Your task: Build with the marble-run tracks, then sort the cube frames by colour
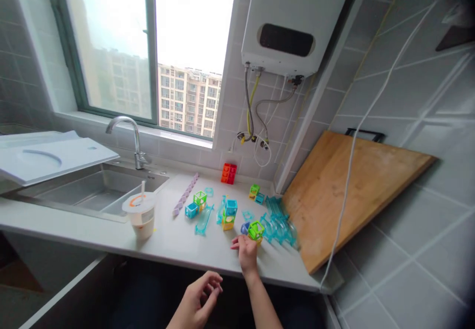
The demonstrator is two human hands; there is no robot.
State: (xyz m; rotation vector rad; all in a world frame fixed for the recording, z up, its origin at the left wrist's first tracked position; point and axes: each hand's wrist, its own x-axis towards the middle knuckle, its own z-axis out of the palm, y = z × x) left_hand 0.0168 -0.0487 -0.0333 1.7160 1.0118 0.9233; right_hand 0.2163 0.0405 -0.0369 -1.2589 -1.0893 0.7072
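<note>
My right hand [247, 252] is over the front of the counter, beside a small cluster of cube-frame blocks. A green block [256, 229] tops that cluster, with a blue-purple block [245, 227] at its left and some yellow below. The fingers point left, loosely bent and slightly apart, and seem to hold nothing; whether the back of the hand touches the blocks is unclear. My left hand [202, 297] hangs in front of the counter edge, fingers curled loosely with the thumb apart, nothing in it. Farther back stands a tower with a blue block [231, 207] above yellow ones [228, 222].
Clear teal track pieces [279, 227] lie at right, another track piece [204, 220] at left. More blocks [199, 199], a red block piece [228, 173] and a lilac strip [185, 195] are behind. A lidded cup [141, 217] stands by the sink [92, 190]. A wooden board [352, 185] leans right.
</note>
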